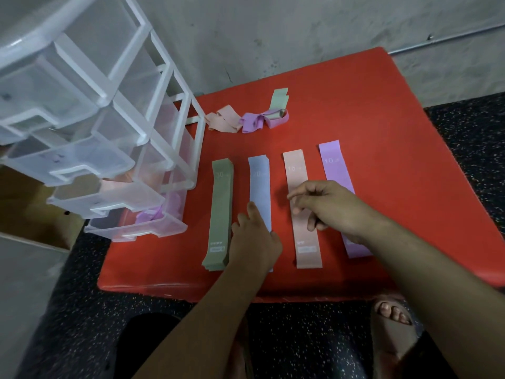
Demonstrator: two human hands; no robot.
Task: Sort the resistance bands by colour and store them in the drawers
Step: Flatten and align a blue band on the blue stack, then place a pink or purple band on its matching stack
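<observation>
Left hand (254, 239): fingers straight, flat on blue band (259, 184).
Right hand (328, 206): fingers loosely curled above pink band (296, 170), holding nothing.
Row: green band (220, 209), blue, pink, purple band (332, 165) parallel, gaps between, reaching near bench (382, 132) front edge.
Drawers (109, 165): open, left edge.
Pile (246, 120): far side.

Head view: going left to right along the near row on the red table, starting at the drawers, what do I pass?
Clear plastic drawer unit → green band stack → blue band → pink band → purple band.
</observation>
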